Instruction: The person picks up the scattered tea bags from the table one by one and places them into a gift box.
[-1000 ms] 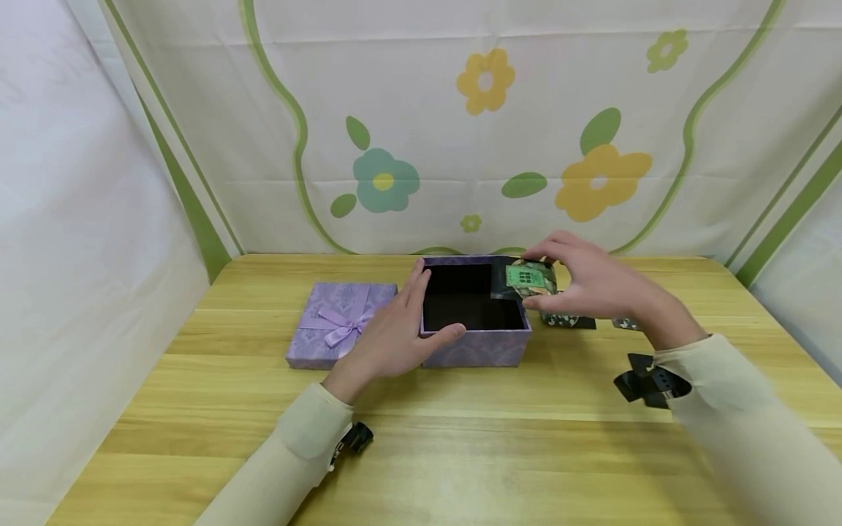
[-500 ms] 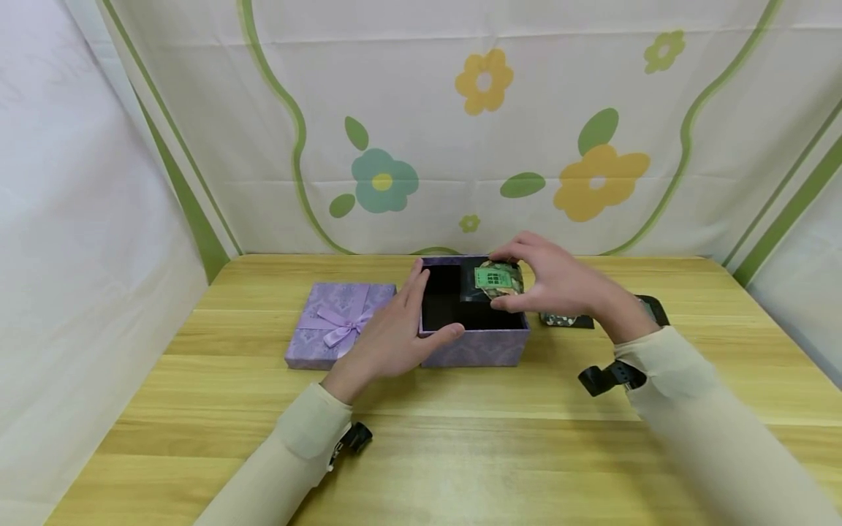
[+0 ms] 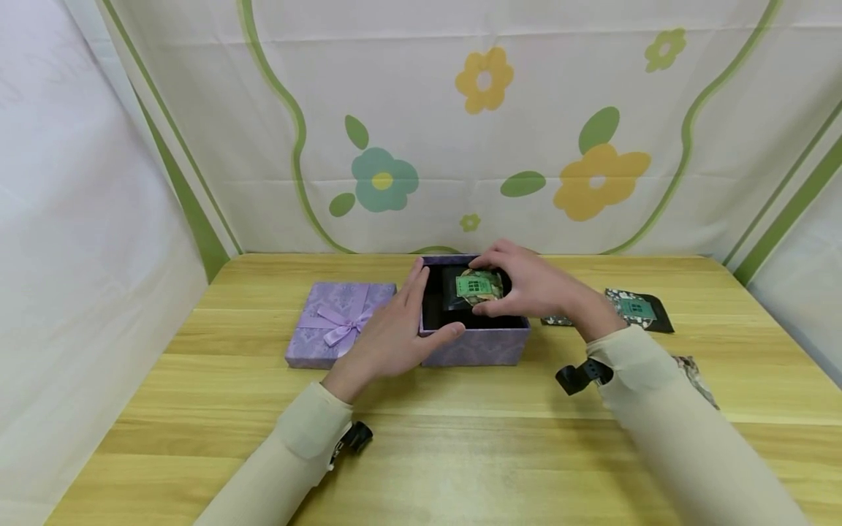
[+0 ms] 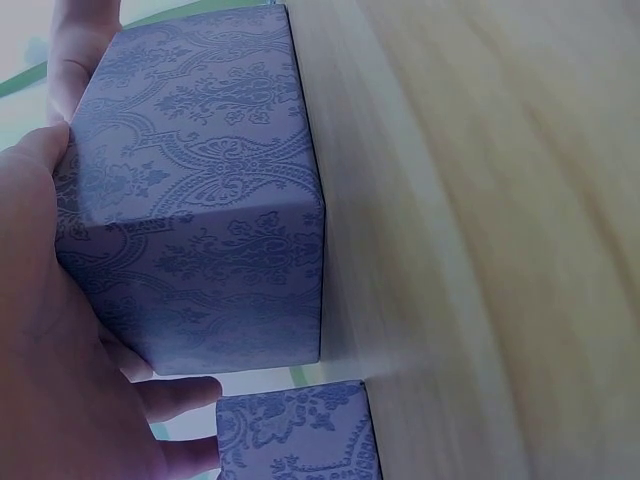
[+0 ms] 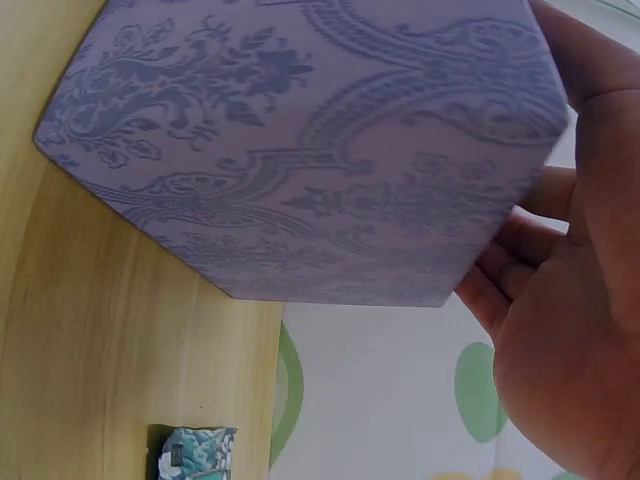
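Note:
A purple patterned gift box [image 3: 475, 346] stands uncovered on the table, its inside black. My right hand [image 3: 536, 286] pinches a small black packet with a green label [image 3: 473, 285] between thumb and fingers, inside the box's opening. In the right wrist view the box wall hides that packet. My left hand [image 3: 389, 330] rests along the box's left edge, fingers fairly straight and thumb over the front rim. The left wrist view shows this hand against the box's side [image 4: 200, 290].
Left of the box lies its purple lid [image 3: 332, 325] with a ribbon bow, partly behind my left hand. To the right are a dark packet with a teal label [image 3: 638, 310] and a patterned packet [image 3: 697, 380] partly under my right sleeve. A floral curtain [image 3: 434, 109] hangs behind the table.
My right hand has carried the packet leftward from the box's right edge and lower into the opening. More packets on the right have come into sight. The left hand has stayed in place.

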A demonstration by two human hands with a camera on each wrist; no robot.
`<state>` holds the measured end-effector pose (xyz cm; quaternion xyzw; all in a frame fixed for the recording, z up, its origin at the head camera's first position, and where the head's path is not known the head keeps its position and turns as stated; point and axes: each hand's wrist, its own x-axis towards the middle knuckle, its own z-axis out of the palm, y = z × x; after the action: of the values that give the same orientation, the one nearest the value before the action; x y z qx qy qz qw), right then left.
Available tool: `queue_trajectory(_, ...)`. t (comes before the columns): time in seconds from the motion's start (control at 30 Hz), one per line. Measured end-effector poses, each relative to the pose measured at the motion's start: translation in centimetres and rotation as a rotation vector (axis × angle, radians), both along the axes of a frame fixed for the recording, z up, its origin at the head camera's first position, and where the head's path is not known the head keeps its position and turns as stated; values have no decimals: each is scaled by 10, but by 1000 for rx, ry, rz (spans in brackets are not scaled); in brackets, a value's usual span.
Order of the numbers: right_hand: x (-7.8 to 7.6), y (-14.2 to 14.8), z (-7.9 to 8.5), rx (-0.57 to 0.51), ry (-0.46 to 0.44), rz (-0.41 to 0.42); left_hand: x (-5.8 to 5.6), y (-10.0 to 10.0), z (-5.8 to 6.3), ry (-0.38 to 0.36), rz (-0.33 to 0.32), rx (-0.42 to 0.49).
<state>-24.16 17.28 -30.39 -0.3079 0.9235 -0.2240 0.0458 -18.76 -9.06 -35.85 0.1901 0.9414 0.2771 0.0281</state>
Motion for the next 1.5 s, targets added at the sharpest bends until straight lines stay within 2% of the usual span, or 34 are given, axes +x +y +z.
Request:
queue_trajectory(0.33, -2, -8, -10, 45, 3, 8, -1, 0, 0, 2, -13, 4)
queue_trajectory(0.93, -4, -22, -18, 229, 122, 21, 0, -2, 2, 3, -22, 12)
queue_trajectory(1.5, -1, -25, -21, 315, 190, 11, -2, -1, -1, 13, -20, 7)
